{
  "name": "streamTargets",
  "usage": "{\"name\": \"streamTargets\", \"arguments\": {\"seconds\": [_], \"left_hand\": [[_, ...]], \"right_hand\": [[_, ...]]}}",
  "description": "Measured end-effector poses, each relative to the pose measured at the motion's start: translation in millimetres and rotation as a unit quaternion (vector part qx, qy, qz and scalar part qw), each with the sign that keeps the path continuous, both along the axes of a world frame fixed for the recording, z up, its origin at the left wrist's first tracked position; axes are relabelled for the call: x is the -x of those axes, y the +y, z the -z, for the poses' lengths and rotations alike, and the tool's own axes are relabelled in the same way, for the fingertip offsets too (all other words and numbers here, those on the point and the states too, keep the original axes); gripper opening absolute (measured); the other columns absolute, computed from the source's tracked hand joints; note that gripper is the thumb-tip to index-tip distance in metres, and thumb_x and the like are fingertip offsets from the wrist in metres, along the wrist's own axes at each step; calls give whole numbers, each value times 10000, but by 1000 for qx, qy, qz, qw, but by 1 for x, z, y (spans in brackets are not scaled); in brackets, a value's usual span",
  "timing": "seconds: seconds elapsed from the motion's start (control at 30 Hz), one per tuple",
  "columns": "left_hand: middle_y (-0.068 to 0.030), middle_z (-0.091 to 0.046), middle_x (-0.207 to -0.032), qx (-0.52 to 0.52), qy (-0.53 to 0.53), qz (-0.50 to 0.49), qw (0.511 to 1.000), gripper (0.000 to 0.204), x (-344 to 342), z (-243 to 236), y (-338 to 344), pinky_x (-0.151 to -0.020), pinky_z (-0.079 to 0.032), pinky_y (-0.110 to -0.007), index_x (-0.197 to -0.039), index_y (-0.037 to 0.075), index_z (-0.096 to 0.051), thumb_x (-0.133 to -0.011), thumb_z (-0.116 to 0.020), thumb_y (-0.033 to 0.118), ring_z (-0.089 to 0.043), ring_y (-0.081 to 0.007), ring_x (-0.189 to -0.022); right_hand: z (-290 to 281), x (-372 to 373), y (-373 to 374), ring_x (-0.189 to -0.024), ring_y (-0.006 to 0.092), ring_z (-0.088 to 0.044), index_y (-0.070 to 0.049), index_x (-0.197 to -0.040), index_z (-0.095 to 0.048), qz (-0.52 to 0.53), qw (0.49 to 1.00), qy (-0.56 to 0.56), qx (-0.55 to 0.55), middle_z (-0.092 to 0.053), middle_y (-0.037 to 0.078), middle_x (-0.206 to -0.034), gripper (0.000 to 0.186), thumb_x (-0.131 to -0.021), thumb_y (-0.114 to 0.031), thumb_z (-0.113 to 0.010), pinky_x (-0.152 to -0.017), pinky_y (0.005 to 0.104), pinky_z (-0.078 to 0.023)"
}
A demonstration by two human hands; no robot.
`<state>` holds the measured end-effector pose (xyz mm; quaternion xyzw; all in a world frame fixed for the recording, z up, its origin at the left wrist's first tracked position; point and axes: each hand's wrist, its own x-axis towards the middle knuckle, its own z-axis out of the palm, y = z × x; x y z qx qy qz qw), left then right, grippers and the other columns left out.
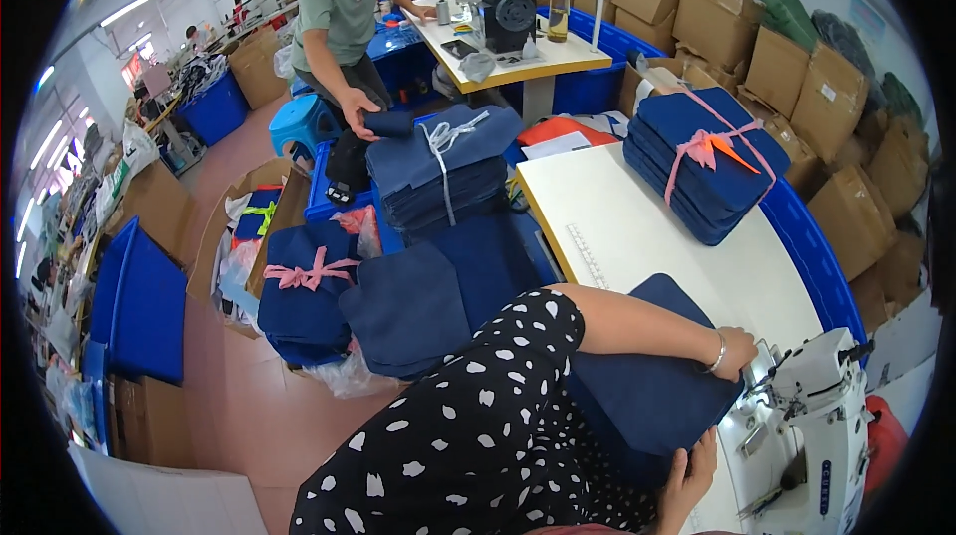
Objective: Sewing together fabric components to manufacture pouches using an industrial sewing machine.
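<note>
A dark navy fabric panel (657,396) lies across my lap and the edge of the white sewing table, its far corner beside the white sewing machine (822,406). My left hand (735,353), with a bracelet at the wrist, is closed at that corner close to the machine's needle area; its fingertips are partly hidden. Along the panel's near edge lies my right hand (694,475), fingers stretched out and thumb apart, touching the cloth. More navy panels (403,306) are spread to the left of my polka-dot sleeve.
A pink-tied navy stack (702,167) sits on the white table (588,187). Other tied stacks (443,177) (309,286) stand at the left. Across from me a person (344,37) holds a rolled navy piece (388,124). Blue bins (139,296) and cardboard boxes (822,87) surround us.
</note>
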<state>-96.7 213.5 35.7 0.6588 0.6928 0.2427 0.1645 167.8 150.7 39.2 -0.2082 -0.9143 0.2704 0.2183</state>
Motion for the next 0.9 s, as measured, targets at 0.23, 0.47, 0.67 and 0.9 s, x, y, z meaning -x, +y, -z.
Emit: {"name": "streamTargets", "arguments": {"seconds": [0.23,0.47,0.67,0.9], "left_hand": [[-135,-724,-931,-73,-116,1,991,275,0,-6,-14,-814,-541,-442,-978,77,-674,-779,-826,189,-702,-338,-925],[-141,-721,-944,-130,-189,16,973,249,6,11,-17,-811,-537,-430,-950,75,-650,-784,-812,168,-697,-335,-929],[-120,-722,-874,-169,-211,40,962,253,4,11,-10,-755,-545,-403,-885,69,-670,-754,-839,204,-705,-304,-851],[-91,-736,-810,-166,-167,47,971,222,14,17,-1,-700,-556,-376,-809,78,-735,-701,-871,217,-710,-266,-763]], "right_hand": [[11,2,6,-1424,355,-468,73,-1191,-663,-10,995,52,82,-574,223,-1447,283,-993,-124,-620,-1146,409,-363],[9,4,6,-1375,350,-518,102,-1130,-656,-13,990,74,122,-552,240,-1464,231,-962,-55,-641,-1110,390,-400],[-11,2,-2,-1238,370,-611,126,-1170,-669,19,998,33,49,-641,263,-1338,359,-953,-153,-729,-1094,398,-443],[-9,3,-6,-1226,338,-619,122,-1168,-664,29,997,43,64,-653,245,-1329,327,-962,-126,-717,-1080,382,-449]]}}
